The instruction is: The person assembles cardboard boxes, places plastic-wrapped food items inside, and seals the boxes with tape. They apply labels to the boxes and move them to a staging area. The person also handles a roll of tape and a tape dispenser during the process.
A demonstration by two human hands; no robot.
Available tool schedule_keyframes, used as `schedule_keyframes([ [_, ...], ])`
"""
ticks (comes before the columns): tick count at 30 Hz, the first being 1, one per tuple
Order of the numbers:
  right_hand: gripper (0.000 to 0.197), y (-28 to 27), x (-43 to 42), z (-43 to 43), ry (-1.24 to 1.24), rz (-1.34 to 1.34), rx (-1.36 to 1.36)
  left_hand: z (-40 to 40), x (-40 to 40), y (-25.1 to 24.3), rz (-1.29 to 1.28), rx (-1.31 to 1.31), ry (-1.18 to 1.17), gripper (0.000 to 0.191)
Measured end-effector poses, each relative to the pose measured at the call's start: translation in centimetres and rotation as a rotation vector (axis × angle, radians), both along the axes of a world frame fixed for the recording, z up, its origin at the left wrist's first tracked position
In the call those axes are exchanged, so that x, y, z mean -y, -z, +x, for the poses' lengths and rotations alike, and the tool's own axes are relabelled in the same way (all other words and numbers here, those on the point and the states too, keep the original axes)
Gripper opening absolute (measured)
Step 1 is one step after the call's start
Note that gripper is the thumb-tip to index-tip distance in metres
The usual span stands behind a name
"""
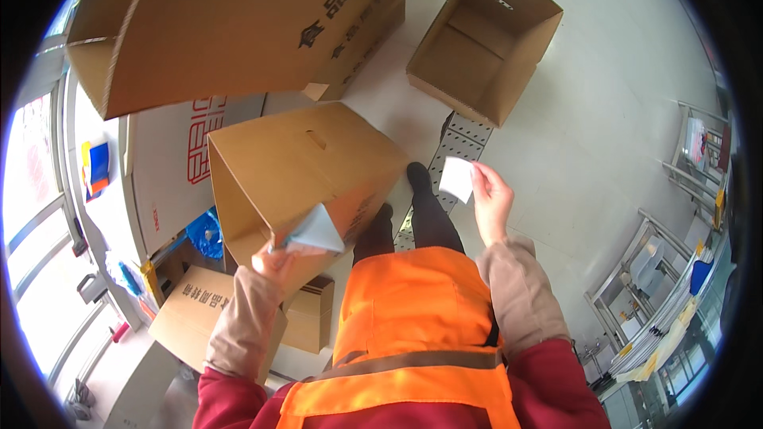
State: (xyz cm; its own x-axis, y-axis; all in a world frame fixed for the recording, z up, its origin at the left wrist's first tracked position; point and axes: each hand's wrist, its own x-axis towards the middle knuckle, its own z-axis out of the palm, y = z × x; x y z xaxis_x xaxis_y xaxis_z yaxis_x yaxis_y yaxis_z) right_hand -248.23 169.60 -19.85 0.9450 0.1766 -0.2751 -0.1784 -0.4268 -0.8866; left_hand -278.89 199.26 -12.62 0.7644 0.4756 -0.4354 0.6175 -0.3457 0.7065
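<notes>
Pinched between the thumb and fingers of my right hand (493, 196) is a small white paper slip (456, 179), held above the floor. My left hand (275, 261) grips a pale blue folded sheet or pad (317, 231); its exact kind is not clear. This hand is beside the near corner of an open cardboard box (286, 158) with a slot handle, and whether it touches the box I cannot tell. Another open cardboard box (486, 42) sits on the floor farther ahead, with nothing visible inside.
Large printed cartons (238, 24) rise at the upper left. A white appliance or cabinet (173, 173) stands left, near a blue plastic bag (207, 233). More cartons (194, 310) lie lower left. A perforated drain cover (465, 137) crosses the floor. Metal racks (632, 262) line the right.
</notes>
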Motion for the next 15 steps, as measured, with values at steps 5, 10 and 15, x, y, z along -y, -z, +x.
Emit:
schedule_keyframes([
  [5, 0.011, -2.5, -7.2, 1.3, -0.240, -0.047, 0.761, 1.5, 3.2, -9.3, 0.178, 0.031, 0.219, 0.010],
  [10, 0.014, -4.8, -10.4, -0.7, -0.373, 0.037, 0.906, 2.6, 3.9, -13.3, 0.151, 0.153, 0.278, 0.014],
  [15, 0.015, -6.9, -9.8, -2.0, -0.452, 0.105, 0.896, 3.2, 4.4, -13.9, 0.172, 0.144, 0.291, 0.014],
])
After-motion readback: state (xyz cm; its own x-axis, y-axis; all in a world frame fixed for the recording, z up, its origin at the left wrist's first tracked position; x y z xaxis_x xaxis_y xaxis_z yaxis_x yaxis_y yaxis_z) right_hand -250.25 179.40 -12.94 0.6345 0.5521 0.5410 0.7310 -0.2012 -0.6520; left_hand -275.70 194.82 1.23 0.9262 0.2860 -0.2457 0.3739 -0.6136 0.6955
